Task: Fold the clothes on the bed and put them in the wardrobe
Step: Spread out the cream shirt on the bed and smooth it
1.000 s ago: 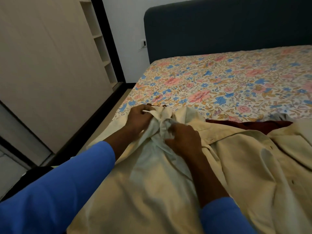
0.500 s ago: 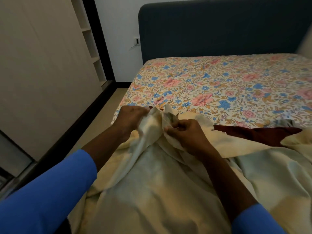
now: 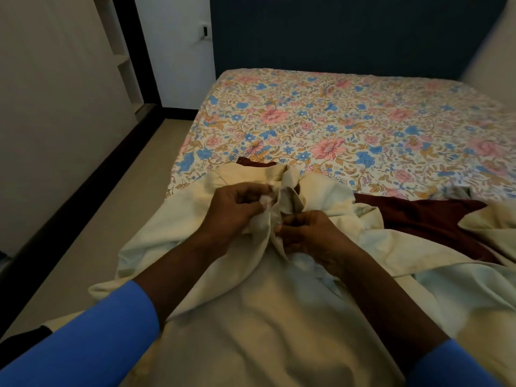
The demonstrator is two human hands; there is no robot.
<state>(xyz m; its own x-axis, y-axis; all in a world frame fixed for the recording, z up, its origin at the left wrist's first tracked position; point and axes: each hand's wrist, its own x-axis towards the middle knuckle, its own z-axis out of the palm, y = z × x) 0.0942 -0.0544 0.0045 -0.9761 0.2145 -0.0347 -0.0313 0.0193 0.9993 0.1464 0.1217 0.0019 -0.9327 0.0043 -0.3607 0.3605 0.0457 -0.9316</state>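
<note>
Both hands have drawn closer together over the last half second, the right one dropping a little lower while a bunched ridge of cloth stands up between them. That cloth belongs to the cream garment, which lies spread and rumpled over the near corner of the bed, one edge hanging off towards the floor. The left hand has its fingers curled round a gathered fold near what looks like the collar end; the right hand pinches the fabric just beside it, thumb and fingers closed on the cloth. A maroon garment lies partly under the cream one, showing to the right and at the far edge.

By my reckoning the person is sorting out the top of the cream piece before any proper fold is made. Next it wants pulling flat and square on the floral sheet, then folding. The wardrobe stands to the left, across the strip of floor.
</note>
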